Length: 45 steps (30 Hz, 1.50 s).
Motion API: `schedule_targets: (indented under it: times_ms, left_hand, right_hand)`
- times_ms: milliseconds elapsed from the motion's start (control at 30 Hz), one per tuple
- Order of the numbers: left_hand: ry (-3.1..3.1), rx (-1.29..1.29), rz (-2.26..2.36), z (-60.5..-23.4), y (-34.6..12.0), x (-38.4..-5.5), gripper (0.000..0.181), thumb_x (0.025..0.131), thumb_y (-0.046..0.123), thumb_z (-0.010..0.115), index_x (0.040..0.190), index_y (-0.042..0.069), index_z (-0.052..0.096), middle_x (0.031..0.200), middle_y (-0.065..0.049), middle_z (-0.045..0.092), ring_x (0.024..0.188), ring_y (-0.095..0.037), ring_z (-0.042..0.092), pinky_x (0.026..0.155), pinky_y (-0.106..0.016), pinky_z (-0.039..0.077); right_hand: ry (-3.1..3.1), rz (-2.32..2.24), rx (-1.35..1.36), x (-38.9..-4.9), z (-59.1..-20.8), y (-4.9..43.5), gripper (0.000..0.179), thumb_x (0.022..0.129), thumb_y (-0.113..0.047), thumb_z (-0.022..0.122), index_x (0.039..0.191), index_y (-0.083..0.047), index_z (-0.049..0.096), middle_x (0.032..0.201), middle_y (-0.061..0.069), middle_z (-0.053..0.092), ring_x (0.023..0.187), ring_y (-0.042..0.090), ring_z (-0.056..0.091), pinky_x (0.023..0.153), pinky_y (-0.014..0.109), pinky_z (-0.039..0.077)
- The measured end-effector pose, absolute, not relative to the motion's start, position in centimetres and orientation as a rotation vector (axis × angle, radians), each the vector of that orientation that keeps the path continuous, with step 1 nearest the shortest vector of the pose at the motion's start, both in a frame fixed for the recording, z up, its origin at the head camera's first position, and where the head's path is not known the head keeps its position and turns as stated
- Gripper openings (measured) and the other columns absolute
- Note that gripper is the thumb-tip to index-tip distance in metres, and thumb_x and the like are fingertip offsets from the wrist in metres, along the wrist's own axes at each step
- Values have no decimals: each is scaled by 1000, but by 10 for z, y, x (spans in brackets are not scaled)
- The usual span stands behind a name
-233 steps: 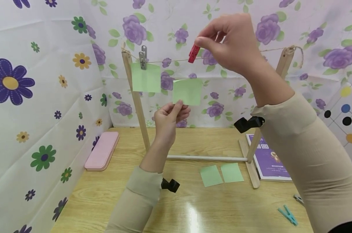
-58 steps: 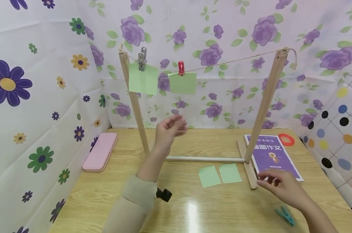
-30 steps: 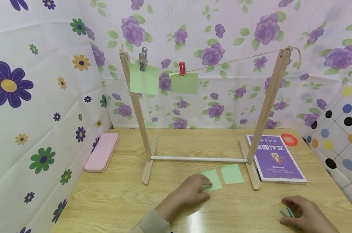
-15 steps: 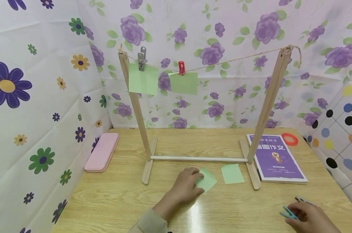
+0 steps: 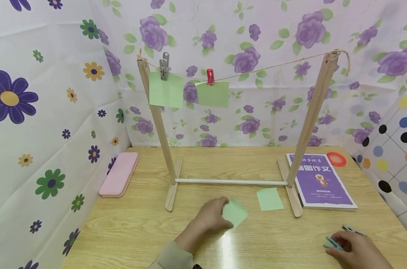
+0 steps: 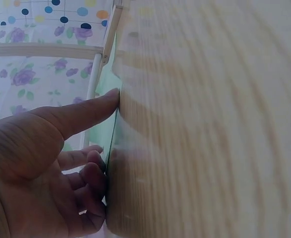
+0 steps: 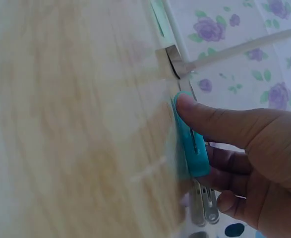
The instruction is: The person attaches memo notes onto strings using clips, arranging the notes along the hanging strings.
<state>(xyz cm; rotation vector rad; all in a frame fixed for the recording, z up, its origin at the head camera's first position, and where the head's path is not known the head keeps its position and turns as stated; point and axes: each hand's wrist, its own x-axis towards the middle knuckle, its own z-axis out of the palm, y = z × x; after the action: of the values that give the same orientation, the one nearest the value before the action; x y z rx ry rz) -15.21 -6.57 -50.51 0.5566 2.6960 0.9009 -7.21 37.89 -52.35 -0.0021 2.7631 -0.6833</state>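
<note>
My left hand [image 5: 211,216] is low over the table, its thumb and fingers at the edges of a green paper square [image 5: 236,212] lying there. In the left wrist view the thumb [image 6: 103,106] touches down at the paper's edge and the other fingers are bent. At the right, my right hand [image 5: 358,248] pinches a turquoise clothespin [image 7: 192,141] between thumb and fingers, close to the tabletop. A grey clothespin [image 5: 354,230] lies just beyond that hand. Another green paper square [image 5: 270,199] lies flat near the stand's right foot.
A wooden stand [image 5: 314,108] carries a string [image 5: 274,67]. On it hang two green papers, under a grey clothespin [image 5: 163,69] and a red clothespin [image 5: 210,77]. A white rod [image 5: 230,182] joins its feet. A pink case [image 5: 119,175], purple book [image 5: 321,181] and red ring [image 5: 336,159] lie around it.
The second paper was clipped up with the red clothespin, and both hands came down. My left hand slid a paper leftward, turning it. My right hand took hold of the turquoise clothespin.
</note>
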Motion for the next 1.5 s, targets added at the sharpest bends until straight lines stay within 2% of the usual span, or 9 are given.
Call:
schedule_targets:
  times_ms: [267,433,533,667,867,1000,1133,1300,1500]
  left_hand:
    - [2666,580,847,-500,-71,-156,89,66,30,95,143,16,53,111,-1,64,89,-15,56,72,-31,51]
    - [2640,564,880,-499,-74,-160,71,66,32,96,128,16,64,109,3,67,90,-13,57,75,-29,51]
    - [2632,529,1012,-503,-77,-161,51,72,25,93,115,9,70,87,1,66,73,-10,54,64,-23,46]
    - [2611,513,1183,-509,-81,-161,18,83,12,84,97,5,75,60,2,45,52,-8,38,48,-19,34]
    - [2635,460,1265,-512,-85,-160,14,87,17,81,99,12,77,78,7,56,69,-9,49,63,-24,46]
    - [2612,434,1376,-505,-87,-162,12,94,17,74,106,15,72,104,1,67,86,-12,57,74,-29,51]
    - [2433,391,1615,-493,-87,-166,15,102,11,61,117,10,64,118,-10,66,90,-24,69,71,-38,61]
    - [2310,348,1808,-481,-82,-173,14,99,4,65,113,7,66,106,-11,68,90,-37,72,74,-49,63]
    - [2230,255,1965,-464,-74,-180,18,96,13,72,111,4,72,108,-9,70,103,-28,71,92,-50,59]
  right_hand:
    - [2757,-769,19,-75,-513,368,55,87,-44,79,119,0,70,92,1,68,70,12,52,57,22,46]
    - [2794,-943,-3,-76,-502,357,50,93,-35,75,123,4,65,105,9,73,70,8,63,61,21,56]
    - [2818,-1059,-6,-75,-497,350,48,97,-32,72,128,3,62,101,8,73,69,8,67,60,21,58]
    - [2936,-1160,-84,-74,-492,342,42,96,-25,72,129,0,63,81,1,71,57,9,63,49,24,54]
    - [2986,-1324,-136,-76,-483,337,35,93,-17,76,123,0,65,75,0,73,57,12,67,48,26,56]
    - [2927,-1409,-132,-82,-476,334,35,95,-16,74,122,3,64,88,7,77,68,16,74,57,27,61]
    - [2902,-1517,-301,-88,-470,331,35,96,-5,70,127,7,60,91,10,77,73,17,75,61,28,63]
    - [2847,-1697,-567,-97,-463,323,38,93,11,65,131,11,57,90,7,77,75,15,75,63,27,62]
    - [2824,-1845,-774,-112,-441,313,39,83,26,66,119,12,60,92,5,73,77,11,73,61,27,62]
